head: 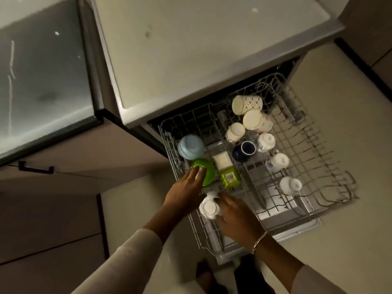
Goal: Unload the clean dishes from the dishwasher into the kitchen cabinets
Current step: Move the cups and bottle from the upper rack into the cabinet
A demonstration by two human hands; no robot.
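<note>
The pulled-out dishwasher rack [318, 166] fills the centre right of the frame, loaded with mugs. At its lower-left corner the right hand [237, 215] grips a white cup [209, 206]. Just above, the left hand [186, 192] rests straight fingers on a green bowl [209, 169].

the rack [314, 158] stands pulled out from under the counter [191, 49]. in its left part a bowl stack [191, 146] sits behind a single bowl [206, 169], which the left hand [184, 192] touches. cups [266, 141] cluster in the middle. at the near-left edge sits a lone cup [209, 206], with the right hand [237, 215] round it.
</note>
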